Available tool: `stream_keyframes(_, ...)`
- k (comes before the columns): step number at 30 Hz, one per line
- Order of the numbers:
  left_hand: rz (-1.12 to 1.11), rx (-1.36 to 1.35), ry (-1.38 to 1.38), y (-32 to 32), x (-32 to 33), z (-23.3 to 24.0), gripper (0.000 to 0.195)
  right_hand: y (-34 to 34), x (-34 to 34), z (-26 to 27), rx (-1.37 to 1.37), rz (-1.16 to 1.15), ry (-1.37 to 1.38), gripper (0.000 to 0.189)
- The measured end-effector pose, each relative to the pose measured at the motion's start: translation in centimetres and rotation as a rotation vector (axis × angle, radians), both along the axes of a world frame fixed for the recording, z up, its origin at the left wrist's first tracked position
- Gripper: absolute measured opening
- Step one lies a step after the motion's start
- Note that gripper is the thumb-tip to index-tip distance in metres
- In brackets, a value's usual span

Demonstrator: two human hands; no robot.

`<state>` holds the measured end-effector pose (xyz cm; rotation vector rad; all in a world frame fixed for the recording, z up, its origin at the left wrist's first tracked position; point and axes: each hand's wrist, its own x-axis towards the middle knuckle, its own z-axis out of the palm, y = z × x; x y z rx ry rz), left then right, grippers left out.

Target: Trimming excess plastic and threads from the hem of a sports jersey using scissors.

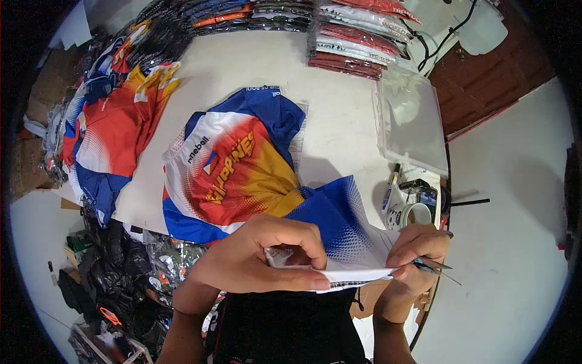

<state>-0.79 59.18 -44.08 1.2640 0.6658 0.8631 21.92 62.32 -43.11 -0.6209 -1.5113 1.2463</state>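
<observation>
A sports jersey in white, red, yellow and blue, bearing printed writing, lies on the white table, its near end lifted towards me. My left hand pinches the white hem between thumb and index finger. At the other end of that stretch of hem, my right hand grips the fabric with thumb and fingertips. Small scissors are also tucked in my right hand, blades pointing out to the right, away from the cloth. Dark stitching shows along the underside of the hem. The scissors' handles are mostly hidden by my fingers.
Another similar jersey lies rumpled at left. Bagged folded garments are stacked at the back, and clear plastic bags lie at right. A marker and a mug stand near the table's right edge. Dark bagged items fill the lower left.
</observation>
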Motion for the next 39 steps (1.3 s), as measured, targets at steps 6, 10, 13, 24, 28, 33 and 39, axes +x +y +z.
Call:
stream_keyframes(6,-0.04,-0.202,-0.199,0.1,-0.3,-0.8,0.015,-0.7,-0.2,0.3,-0.202,-0.103,-0.133,0.016)
stream_keyframes(10,0.051,-0.344,-0.323,0.1,-0.1,-1.6,0.019,-0.2,-0.9,-0.9,-0.078,-0.427,-0.318,0.033)
stream_keyframes(13,0.083,-0.4,-0.419,0.2,-0.4,-2.3,0.02,-0.6,-0.1,-1.1,-0.08,-0.396,-0.17,0.043)
stream_keyframes(24,0.111,-0.487,-0.485,0.1,-0.7,-1.9,0.023,-1.5,-1.0,0.5,0.567,-0.296,-0.779,0.045)
stream_keyframes(28,0.074,-0.461,-0.437,0.0,-0.6,-1.6,0.026,-1.5,-0.8,1.0,0.665,-0.31,-0.835,0.044)
stream_keyframes(33,0.049,-0.468,-0.366,0.2,-1.0,-1.0,0.027,-1.0,-0.4,1.0,0.737,-0.264,-0.851,0.039)
stream_keyframes(39,0.012,-0.449,-0.364,0.5,-1.0,-1.0,0.026,-1.2,-0.3,1.3,0.717,-0.29,-0.894,0.034)
